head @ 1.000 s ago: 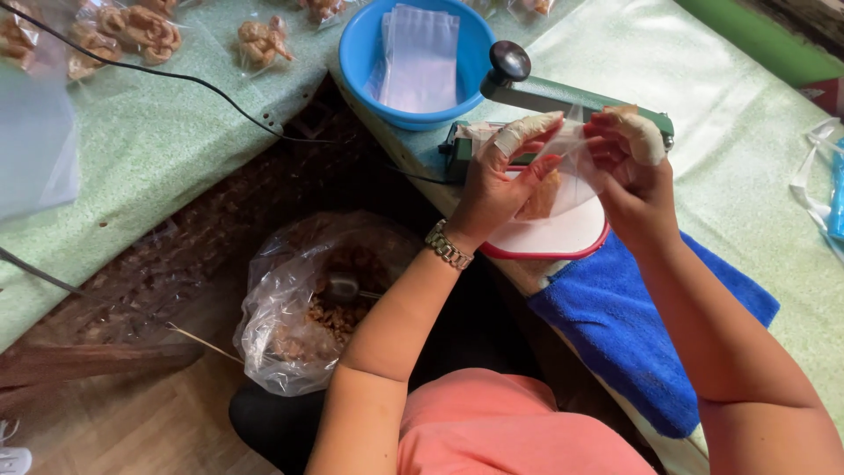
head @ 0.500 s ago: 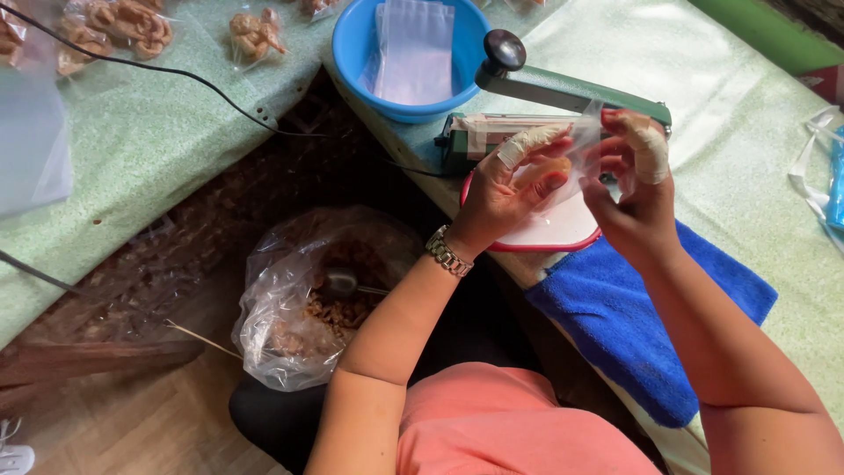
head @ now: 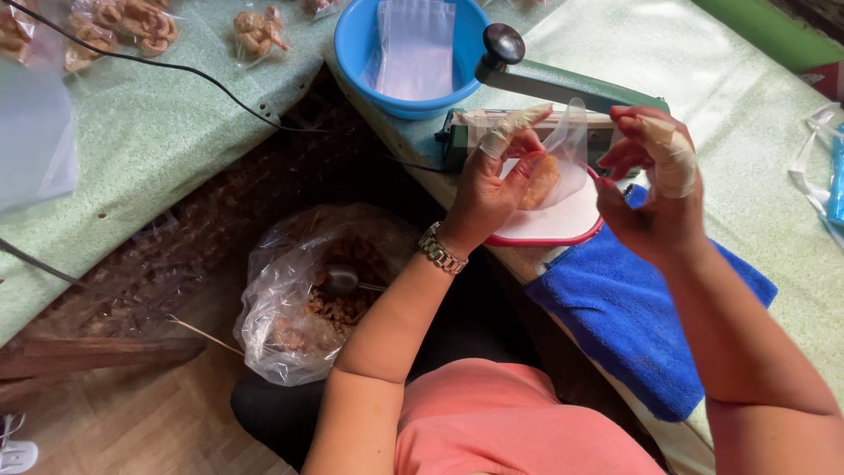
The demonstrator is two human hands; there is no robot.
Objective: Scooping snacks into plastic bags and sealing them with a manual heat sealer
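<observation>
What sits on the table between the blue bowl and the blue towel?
In the head view, the green heat sealer and a red-rimmed white plate lie between the blue bowl and the blue towel.

Your left hand (head: pixel 488 189) pinches a small clear bag (head: pixel 556 158) of fried snack, mouth raised to the green heat sealer (head: pixel 563 97). Your right hand (head: pixel 655 189), finger taped, hovers just beside the bag without touching it. A blue bowl (head: pixel 360 53) of empty bags sits behind, on the tabletop (head: pixel 747 176).
</observation>
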